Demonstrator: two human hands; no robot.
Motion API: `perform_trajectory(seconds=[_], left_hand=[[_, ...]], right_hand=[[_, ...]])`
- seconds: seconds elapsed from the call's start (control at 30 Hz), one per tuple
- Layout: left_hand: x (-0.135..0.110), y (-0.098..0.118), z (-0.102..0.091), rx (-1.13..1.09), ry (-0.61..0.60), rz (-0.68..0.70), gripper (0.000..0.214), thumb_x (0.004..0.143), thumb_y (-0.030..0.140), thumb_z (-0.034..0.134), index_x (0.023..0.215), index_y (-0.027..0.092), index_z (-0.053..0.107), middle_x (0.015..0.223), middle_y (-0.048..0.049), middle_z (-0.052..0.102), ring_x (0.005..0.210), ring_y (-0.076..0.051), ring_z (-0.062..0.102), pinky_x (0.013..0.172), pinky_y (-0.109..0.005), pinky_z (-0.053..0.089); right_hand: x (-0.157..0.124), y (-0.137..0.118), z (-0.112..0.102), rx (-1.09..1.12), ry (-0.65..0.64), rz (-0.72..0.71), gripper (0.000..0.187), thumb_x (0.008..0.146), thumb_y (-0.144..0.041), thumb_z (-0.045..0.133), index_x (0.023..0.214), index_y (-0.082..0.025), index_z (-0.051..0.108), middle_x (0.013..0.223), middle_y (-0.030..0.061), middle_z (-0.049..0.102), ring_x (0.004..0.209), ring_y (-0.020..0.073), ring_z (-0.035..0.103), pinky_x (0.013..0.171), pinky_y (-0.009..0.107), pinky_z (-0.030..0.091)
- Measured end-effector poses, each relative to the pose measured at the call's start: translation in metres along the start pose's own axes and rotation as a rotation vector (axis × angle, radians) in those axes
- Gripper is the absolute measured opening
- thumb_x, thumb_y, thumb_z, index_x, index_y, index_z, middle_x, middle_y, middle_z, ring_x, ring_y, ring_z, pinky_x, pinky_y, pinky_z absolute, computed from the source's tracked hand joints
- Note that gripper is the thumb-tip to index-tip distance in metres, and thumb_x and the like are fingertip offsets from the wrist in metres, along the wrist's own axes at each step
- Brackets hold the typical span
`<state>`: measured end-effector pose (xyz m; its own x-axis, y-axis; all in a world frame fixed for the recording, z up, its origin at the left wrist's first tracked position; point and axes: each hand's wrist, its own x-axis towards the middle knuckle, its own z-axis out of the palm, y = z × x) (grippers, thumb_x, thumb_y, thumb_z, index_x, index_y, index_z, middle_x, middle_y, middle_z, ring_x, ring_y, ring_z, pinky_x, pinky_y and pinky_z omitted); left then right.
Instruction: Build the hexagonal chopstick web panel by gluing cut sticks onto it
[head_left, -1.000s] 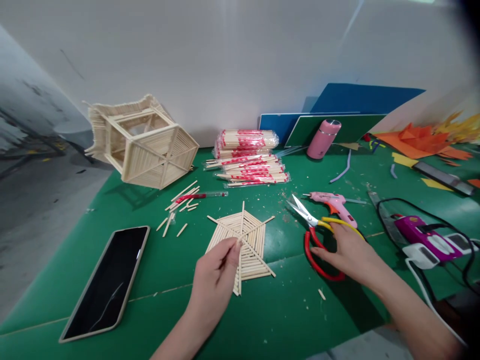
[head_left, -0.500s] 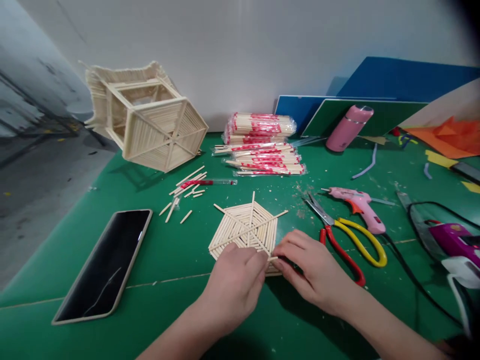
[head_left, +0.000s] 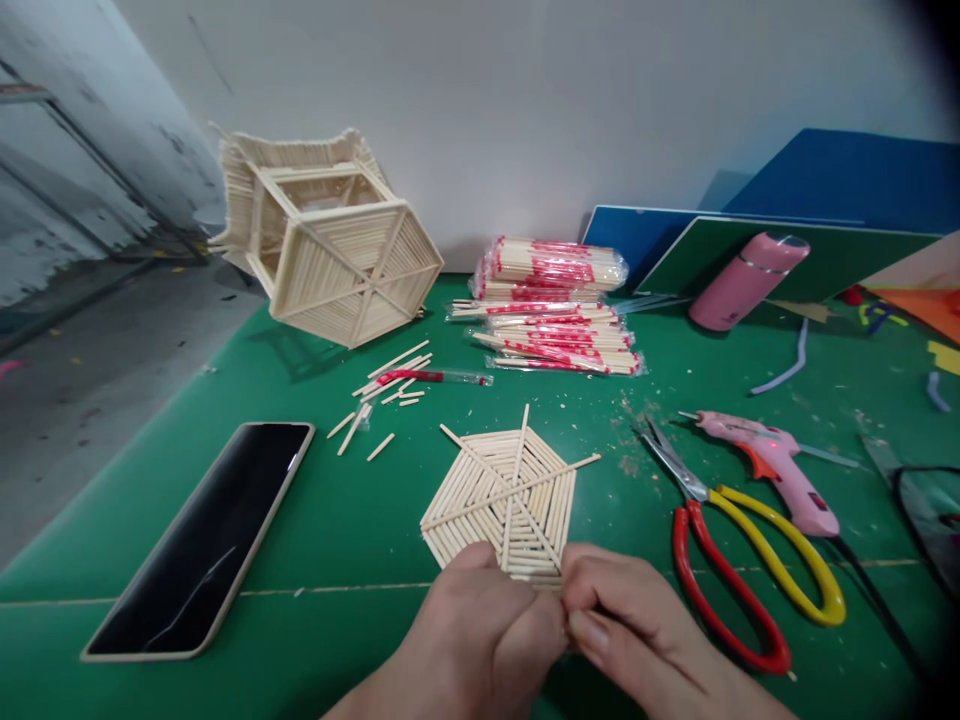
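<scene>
A green-covered table (head_left: 337, 520) carries all items; directions are given from the view centre. A large hexagonal stick frame (head_left: 352, 255) is laid on its side at 11 o'clock, close to the wall. A phone (head_left: 202, 545) is laid flat, screen up and dark, at 8 o'clock. Wrapped chopstick packs (head_left: 555, 305) are stacked at 12 o'clock.

The left hand (head_left: 472, 640) and the right hand (head_left: 645, 640) are brought together at 6 o'clock. The fingers of both hands are curled and closed, tip against tip, at the near edge of the flat hexagonal stick panel (head_left: 502, 490). Whether anything is clamped between them cannot be told. The panel is laid flat on the table at the centre, with three long cross sticks fixed over it.

Red-and-yellow scissors (head_left: 750, 560) are placed at 4 o'clock, just beside the right hand. A pink glue gun (head_left: 765, 460) is laid at 3 o'clock, beyond the scissors. Loose cut sticks (head_left: 390, 385) are scattered at 10 o'clock, between frame and panel.
</scene>
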<state>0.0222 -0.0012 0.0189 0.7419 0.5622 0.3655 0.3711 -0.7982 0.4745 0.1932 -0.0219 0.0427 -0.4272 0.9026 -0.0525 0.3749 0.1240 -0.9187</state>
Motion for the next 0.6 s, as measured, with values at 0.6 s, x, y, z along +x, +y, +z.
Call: perform_trajectory(seconds=[0.6], left_hand=[[-0.003,0.006,0.000,-0.080,0.176,0.045,0.030,0.090,0.020,0.024,0.072,0.020,0.047,0.051,0.0050,0.050,0.045,-0.009,0.041,0.060,-0.023,0.035]], right_hand=[[-0.007,0.008,0.009,0.138,0.014,-0.068,0.025,0.087,-0.034,0.034,0.067,-0.020,0.041,0.066,0.0001,0.045,0.062,0.0123,0.046,0.058,0.024,0.039]])
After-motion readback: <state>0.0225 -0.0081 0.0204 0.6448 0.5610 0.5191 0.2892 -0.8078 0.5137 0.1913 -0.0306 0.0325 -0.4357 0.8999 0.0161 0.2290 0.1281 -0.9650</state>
